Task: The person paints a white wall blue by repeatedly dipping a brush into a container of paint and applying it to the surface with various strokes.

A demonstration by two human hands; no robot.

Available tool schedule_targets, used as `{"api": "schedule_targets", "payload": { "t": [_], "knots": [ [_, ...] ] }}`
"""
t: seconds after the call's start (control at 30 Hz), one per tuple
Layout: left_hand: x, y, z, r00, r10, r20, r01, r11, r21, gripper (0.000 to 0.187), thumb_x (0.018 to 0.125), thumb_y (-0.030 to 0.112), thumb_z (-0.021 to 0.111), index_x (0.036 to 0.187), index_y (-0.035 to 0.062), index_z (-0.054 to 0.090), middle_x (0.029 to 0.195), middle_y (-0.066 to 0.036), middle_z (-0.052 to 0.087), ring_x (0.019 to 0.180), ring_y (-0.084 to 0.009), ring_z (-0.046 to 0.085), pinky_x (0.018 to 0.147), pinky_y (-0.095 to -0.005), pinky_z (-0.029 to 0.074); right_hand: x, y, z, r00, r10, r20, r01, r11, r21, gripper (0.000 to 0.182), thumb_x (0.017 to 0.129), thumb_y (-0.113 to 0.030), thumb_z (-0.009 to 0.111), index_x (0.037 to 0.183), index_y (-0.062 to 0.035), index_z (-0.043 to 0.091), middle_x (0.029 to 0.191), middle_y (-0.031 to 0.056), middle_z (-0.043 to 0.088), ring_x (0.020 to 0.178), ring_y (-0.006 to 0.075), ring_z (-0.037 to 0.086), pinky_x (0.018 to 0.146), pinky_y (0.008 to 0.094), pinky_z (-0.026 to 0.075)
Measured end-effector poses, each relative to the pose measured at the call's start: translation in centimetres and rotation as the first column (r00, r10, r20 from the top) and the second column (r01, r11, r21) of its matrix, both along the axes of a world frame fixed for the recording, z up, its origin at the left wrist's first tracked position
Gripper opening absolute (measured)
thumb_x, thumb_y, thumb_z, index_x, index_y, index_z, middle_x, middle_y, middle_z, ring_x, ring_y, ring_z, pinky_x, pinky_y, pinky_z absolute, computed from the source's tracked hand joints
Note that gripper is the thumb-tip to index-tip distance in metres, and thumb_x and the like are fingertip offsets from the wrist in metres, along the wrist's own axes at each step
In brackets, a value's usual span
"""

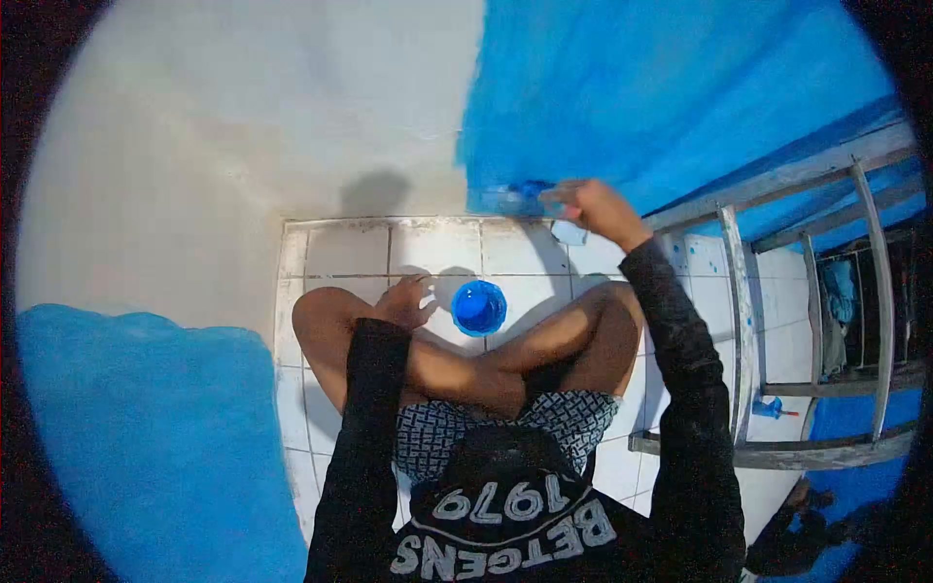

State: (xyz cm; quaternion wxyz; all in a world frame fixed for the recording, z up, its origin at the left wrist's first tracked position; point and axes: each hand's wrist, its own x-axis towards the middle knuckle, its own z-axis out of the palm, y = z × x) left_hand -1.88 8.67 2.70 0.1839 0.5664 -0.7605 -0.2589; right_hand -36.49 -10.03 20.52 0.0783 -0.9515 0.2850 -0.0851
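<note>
My right hand (pixel 601 212) is closed around a paintbrush (pixel 533 194), whose blue, motion-blurred head is against the lower part of the wall. There, blue paint (pixel 583 87) meets the pale unpainted wall (pixel 379 87). Just under that hand is a small pale-blue piece (pixel 569 233) that I cannot make out. My left hand (pixel 404 301) rests by my bent knee, its curved fingers apart and holding nothing. Close to its right, apart from the fingers, a blue cup (pixel 478 308) with blue paint inside stands upright on the white tiles.
A wooden ladder (pixel 739 321) stands at the right. Beyond its rails, a blue brush-like object (pixel 775 408) with an orange tip lies on the floor. Blue drops spot the tiles (pixel 695 255) near the wall. My crossed legs (pixel 466 374) frame the cup. Blue paint (pixel 146 437) covers the lower left wall.
</note>
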Motion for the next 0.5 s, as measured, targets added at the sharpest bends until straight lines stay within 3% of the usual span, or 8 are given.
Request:
{"api": "schedule_targets", "payload": {
  "t": [0.07, 0.13, 0.23, 0.27, 0.3, 0.4, 0.5],
  "knots": [
    [-0.2, -0.3, 0.2, 1.0, 0.018, 0.002, -0.018, 0.999, -0.032, 0.048, 0.081, 0.025, 0.07, 0.122, 0.004, 0.057, 0.122, -0.019, 0.06, 0.113, -0.0377, 0.057, 0.096, -0.0469, 0.048, 0.0, 1.5, 6.3, 0.998, -0.023, 0.059, 0.021, 0.999, 0.037, 0.036, 0.084, -0.018, 0.064, 0.12, -0.0125, 0.068, 0.097, 0.0178, 0.068, 0.086, 0.0359, 0.065, 0.076, 0.0414, 0.053],
    [0.2, -0.7, 0.2, 0.998, -0.07, 0.007, 0.069, 0.995, 0.074, 0.048, 0.082, 0.025, 0.07, 0.123, 0.0054, 0.058, 0.124, -0.019, 0.06, 0.113, -0.0373, 0.058, 0.095, -0.0469, 0.049, -0.3, 2.8, 12.1, 0.989, 0.016, 0.145, -0.006, 0.997, -0.072, 0.031, 0.086, -0.015, 0.066, 0.117, -0.0098, 0.069, 0.098, 0.0164, 0.068, 0.084, 0.0316, 0.066, 0.072, 0.0369, 0.053],
    [-0.1, -0.5, 1.0, 0.999, -0.041, 0.008, 0.041, 0.999, 0.017, 0.047, 0.083, 0.025, 0.07, 0.123, 0.006, 0.058, 0.123, -0.018, 0.061, 0.112, -0.0372, 0.058, 0.094, -0.0466, 0.049, -0.8, 3.9, 18.5, 0.968, -0.023, 0.248, 0.048, 0.994, -0.095, 0.029, 0.083, -0.008, 0.068, 0.112, -0.0124, 0.07, 0.103, 0.0131, 0.07, 0.09, 0.0338, 0.068, 0.079, 0.0392, 0.054],
    [0.0, -0.5, 0.4, 0.999, -0.046, 0.005, 0.046, 0.999, 0.016, 0.047, 0.083, 0.025, 0.07, 0.123, 0.006, 0.058, 0.123, -0.018, 0.061, 0.112, -0.0372, 0.058, 0.094, -0.0466, 0.049, -0.7, 4.5, 20.4, 0.962, 0.017, 0.272, 0.036, 0.982, -0.186, 0.026, 0.083, -0.008, 0.071, 0.109, -0.0099, 0.071, 0.097, 0.0118, 0.071, 0.083, 0.0276, 0.068, 0.073, 0.035, 0.054],
    [0.1, -0.3, 0.2, 0.999, -0.019, -0.047, 0.02, 1.0, 0.016, 0.045, 0.083, 0.026, 0.069, 0.123, 0.0058, 0.058, 0.122, -0.019, 0.061, 0.111, -0.0371, 0.059, 0.094, -0.0462, 0.05, -0.5, 5.1, 21.3, 0.955, 0.06, 0.292, 0.025, 0.961, -0.277, 0.023, 0.083, -0.008, 0.074, 0.106, -0.0074, 0.072, 0.092, 0.0105, 0.072, 0.076, 0.0215, 0.068, 0.067, 0.0309, 0.053],
    [0.1, 0.1, 1.1, 0.997, 0.005, -0.072, -0.003, 1.0, 0.024, 0.044, 0.085, 0.027, 0.068, 0.122, 0.0051, 0.059, 0.12, -0.019, 0.062, 0.11, -0.0371, 0.059, 0.093, -0.0457, 0.05, 0.1, 7.2, 20.9, 0.927, 0.033, 0.374, 0.084, 0.953, -0.292, 0.021, 0.081, -0.007, 0.076, 0.102, -0.0088, 0.074, 0.091, 0.0079, 0.073, 0.076, 0.0195, 0.07, 0.068, 0.0284, 0.054],
    [-0.2, 0.3, 2.3, 1.0, 0.025, 0.0, -0.025, 0.999, 0.048, 0.044, 0.087, 0.03, 0.067, 0.122, 0.0041, 0.059, 0.119, -0.019, 0.062, 0.109, -0.0374, 0.06, 0.093, -0.046, 0.05, 0.6, 8.3, 14.1, 0.869, 0.019, 0.495, 0.103, 0.97, -0.219, 0.02, 0.08, -0.008, 0.077, 0.099, -0.0114, 0.074, 0.097, 0.0062, 0.074, 0.084, 0.0214, 0.072, 0.075, 0.032, 0.055]
  ]
}}
